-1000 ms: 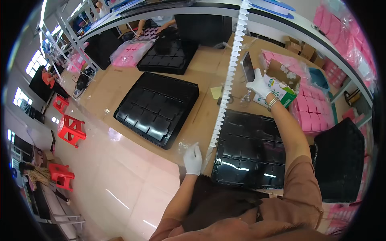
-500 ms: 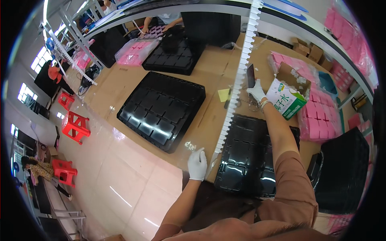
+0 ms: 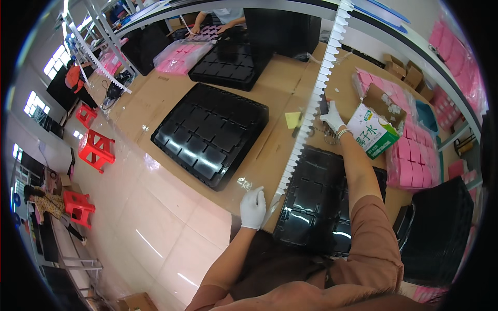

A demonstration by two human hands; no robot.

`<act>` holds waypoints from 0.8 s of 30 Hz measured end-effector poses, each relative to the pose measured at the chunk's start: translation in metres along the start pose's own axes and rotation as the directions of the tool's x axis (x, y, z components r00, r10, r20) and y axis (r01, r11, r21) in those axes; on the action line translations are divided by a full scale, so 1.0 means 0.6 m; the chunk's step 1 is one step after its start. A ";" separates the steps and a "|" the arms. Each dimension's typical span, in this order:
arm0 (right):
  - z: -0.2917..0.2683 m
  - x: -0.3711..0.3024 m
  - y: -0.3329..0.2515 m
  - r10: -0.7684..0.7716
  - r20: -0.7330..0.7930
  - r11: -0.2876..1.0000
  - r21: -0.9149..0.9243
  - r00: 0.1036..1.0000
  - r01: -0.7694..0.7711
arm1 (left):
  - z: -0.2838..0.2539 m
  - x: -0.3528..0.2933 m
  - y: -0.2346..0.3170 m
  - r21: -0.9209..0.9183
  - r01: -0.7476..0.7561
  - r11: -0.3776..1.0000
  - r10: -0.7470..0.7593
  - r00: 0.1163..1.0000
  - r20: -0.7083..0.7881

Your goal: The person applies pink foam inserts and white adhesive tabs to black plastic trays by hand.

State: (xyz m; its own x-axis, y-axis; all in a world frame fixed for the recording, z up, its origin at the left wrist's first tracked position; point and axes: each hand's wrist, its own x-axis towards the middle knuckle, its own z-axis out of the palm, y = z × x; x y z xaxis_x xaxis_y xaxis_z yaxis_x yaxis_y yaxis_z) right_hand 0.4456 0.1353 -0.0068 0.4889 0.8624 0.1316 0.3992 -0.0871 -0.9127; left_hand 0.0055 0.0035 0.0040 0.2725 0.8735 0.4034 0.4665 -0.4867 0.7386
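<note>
My right hand (image 3: pixel 332 117), in a white glove, closes on the end of a dark, flat phone (image 3: pixel 324 105) beyond the near black tray. The phone is seen nearly edge-on, partly behind a white notched strip (image 3: pixel 310 111). By the table's front edge, my gloved left hand (image 3: pixel 252 208) has its fingers curled in; whatever they hold is hidden. A scrap of clear film (image 3: pixel 244 183) lies just past it. Between my arms sits a black moulded tray (image 3: pixel 315 192), and a larger black tray (image 3: pixel 212 132) rests further left. Beside the right hand stands an open carton (image 3: pixel 374 124), white and green.
Pink foam pieces in clear bags (image 3: pixel 412 158) lie at the right. A yellow note (image 3: pixel 293 120) is on the brown table covering (image 3: pixel 280 78). At the far side a co-worker's hands (image 3: pixel 236 23) are over pink pieces. Red stools (image 3: pixel 97 149) stand on the floor at left.
The phone has tipped down from standing tall above my right hand to lower and flatter. My left hand's fingers have curled in more. The view has shifted slightly.
</note>
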 end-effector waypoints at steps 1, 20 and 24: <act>-0.003 0.003 0.002 -0.001 0.006 1.000 0.000 1.000 0.001 | -0.001 -0.001 -0.001 0.003 0.002 1.000 -0.002 1.000 0.001; -0.021 -0.097 -0.044 0.163 -0.175 0.928 -0.308 0.971 -0.211 | 0.005 0.005 -0.007 -0.030 0.071 0.997 -0.069 0.995 0.078; -0.011 -0.210 -0.117 -0.011 -0.173 0.988 -0.153 0.985 -0.016 | 0.024 0.051 0.000 -0.022 0.115 0.993 -0.113 0.989 0.093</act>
State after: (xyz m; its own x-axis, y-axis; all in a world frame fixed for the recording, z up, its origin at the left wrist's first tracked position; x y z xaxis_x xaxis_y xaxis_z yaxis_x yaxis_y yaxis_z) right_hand 0.3611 0.0296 0.0432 0.6115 0.7638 0.2067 0.5052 -0.1758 -0.8449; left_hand 0.0262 0.0302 0.0085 0.2952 0.9177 0.2658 0.4762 -0.3824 0.7918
